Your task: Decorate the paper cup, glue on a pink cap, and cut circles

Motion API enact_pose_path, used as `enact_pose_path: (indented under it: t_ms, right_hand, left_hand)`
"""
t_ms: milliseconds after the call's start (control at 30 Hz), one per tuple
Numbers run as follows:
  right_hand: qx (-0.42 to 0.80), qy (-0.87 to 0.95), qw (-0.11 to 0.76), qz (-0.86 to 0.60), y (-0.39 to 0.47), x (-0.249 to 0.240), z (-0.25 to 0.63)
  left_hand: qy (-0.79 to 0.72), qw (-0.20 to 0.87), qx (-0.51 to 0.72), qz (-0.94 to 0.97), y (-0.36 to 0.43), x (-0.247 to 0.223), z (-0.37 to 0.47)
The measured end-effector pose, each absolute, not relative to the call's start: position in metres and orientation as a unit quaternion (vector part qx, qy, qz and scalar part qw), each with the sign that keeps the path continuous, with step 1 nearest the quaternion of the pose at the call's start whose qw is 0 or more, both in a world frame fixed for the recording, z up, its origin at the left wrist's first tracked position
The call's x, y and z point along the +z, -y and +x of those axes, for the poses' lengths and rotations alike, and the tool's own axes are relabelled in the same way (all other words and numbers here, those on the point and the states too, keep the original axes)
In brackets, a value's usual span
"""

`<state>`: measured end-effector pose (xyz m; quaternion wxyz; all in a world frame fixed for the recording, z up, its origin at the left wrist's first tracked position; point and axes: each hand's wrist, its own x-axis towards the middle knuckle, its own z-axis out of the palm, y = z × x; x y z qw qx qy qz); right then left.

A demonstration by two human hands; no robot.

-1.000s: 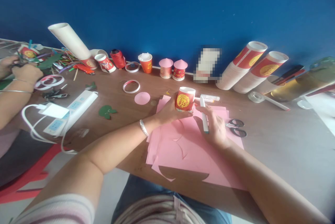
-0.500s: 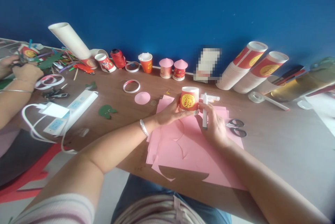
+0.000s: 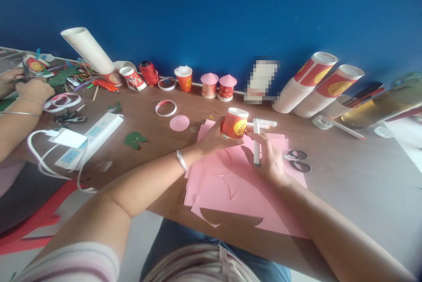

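My left hand (image 3: 213, 140) is wrapped round the lower part of a red and white paper cup (image 3: 234, 123) with a gold emblem, held above a stack of pink paper (image 3: 237, 185). A slim white pen-like tool (image 3: 256, 150) stands nearly upright in my right hand (image 3: 270, 156), just right of the cup; its exact kind is unclear. Curved cuts mark the pink sheets. Scissors (image 3: 296, 154) with black handles lie beside my right hand, and a white marker (image 3: 266, 122) rests behind it.
Two cups with pink cone tops (image 3: 218, 87) stand by the blue wall. Stacked paper cups (image 3: 305, 82) lean at the right. Tape rolls (image 3: 165, 108), a pink disc (image 3: 180, 123), green paper cutouts (image 3: 134, 140) and a power strip (image 3: 92, 139) lie leftward. Another person's hands (image 3: 34, 92) hold scissors.
The cup has shifted slightly left and turned, its gold emblem now facing more to the right. The white tool has drawn a little away from it.
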<state>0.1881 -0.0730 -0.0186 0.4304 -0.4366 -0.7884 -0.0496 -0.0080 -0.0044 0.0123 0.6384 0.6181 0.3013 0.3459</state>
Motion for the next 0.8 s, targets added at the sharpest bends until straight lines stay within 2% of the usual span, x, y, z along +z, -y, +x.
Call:
enact_pose_path:
  t_ms: [400, 600, 800]
  right_hand:
    - [-0.040, 0.777, 0.437, -0.451, 0.0719, -0.0150, 0.1891]
    - [-0.046, 0.773, 0.434, -0.460, 0.0735, -0.0159, 0.1932]
    - [-0.044, 0.786, 0.442, -0.429, 0.0737, -0.0149, 0.1900]
  left_hand:
    - [-0.224, 0.717, 0.331, 0.571, 0.0051, 0.0122, -0.0133]
    - [-0.299, 0.660, 0.360, 0.588, 0.0050, 0.0148, -0.0107]
    - [-0.282, 0.641, 0.350, 0.622, 0.0033, 0.0106, -0.0091]
